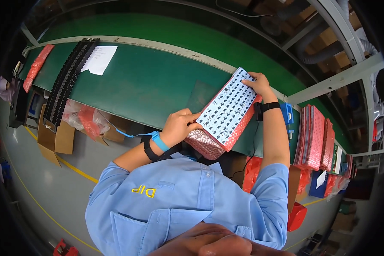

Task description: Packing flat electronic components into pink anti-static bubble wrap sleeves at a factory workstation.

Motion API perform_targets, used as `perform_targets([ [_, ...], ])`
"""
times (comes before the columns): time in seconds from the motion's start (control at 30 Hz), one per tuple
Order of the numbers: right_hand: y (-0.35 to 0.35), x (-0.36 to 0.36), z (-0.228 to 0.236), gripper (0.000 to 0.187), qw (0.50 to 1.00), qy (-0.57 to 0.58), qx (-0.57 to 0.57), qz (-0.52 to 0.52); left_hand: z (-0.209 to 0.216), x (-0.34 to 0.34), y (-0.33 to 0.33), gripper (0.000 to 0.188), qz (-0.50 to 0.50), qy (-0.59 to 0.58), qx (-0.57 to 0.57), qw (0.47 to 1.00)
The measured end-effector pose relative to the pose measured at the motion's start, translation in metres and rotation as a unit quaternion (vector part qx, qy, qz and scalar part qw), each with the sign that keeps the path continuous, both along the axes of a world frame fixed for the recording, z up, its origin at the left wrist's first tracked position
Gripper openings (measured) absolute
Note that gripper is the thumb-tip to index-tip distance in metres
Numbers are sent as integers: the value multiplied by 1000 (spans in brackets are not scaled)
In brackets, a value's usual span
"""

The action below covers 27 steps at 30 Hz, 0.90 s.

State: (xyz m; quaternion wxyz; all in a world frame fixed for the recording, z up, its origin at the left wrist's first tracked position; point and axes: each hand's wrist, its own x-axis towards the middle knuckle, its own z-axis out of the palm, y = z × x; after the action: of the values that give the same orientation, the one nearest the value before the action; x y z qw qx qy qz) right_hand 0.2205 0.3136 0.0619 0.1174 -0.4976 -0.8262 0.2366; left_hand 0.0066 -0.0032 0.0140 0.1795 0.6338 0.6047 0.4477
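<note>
**Aslant, a pale circuit board (228, 106) over pink bubble wrap (205, 144)**

The left hand (180, 127) pinches the board's left corner between thumb and fingers; the right hand (260, 84) grasps its upper end, thumb on the face. The board, dotted with rows of black marks, slants just right of the frame's centre. Bubble wrap shows beneath it and along its right edge; whether the board rests on the wrap, I cannot tell.

A blue wristband (159, 141) circles the left wrist, a black band (269, 106) the right. Around them runs the green desk (136, 96). Toward the upper left lie a white sheet (100, 60), a long black rack (69, 83) and a red bubble-wrap strip (38, 68); at right stand pink-wrapped stacks (312, 138).
</note>
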Motion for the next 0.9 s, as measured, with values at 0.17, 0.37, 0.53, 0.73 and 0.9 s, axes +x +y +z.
perform_targets([
  [0.17, 9, 2, -3, 62, 998, 31, -49, -3, -4, 3, 2, 40, 12, -2, 29, 999],
  [0.37, 25, -4, 12, 58, 979, 26, -201, -22, -2, 1, 2, 42, 8, -10, -5, 1000],
  [0.53, 30, 10, 63, 59, 983, -64, -173, 9, -3, -1, 7, 46, 16, 21, 3, 1000],
  [0.73, -71, 21, 185, 58, 988, 50, -75, 125, 6, -13, -1, 38, -108, -43, -24, 993],
  [0.9, -192, 55, 228, 54, 978, 152, -10, 145, 14, -19, -33, 28, -167, -256, -34, 952],
])
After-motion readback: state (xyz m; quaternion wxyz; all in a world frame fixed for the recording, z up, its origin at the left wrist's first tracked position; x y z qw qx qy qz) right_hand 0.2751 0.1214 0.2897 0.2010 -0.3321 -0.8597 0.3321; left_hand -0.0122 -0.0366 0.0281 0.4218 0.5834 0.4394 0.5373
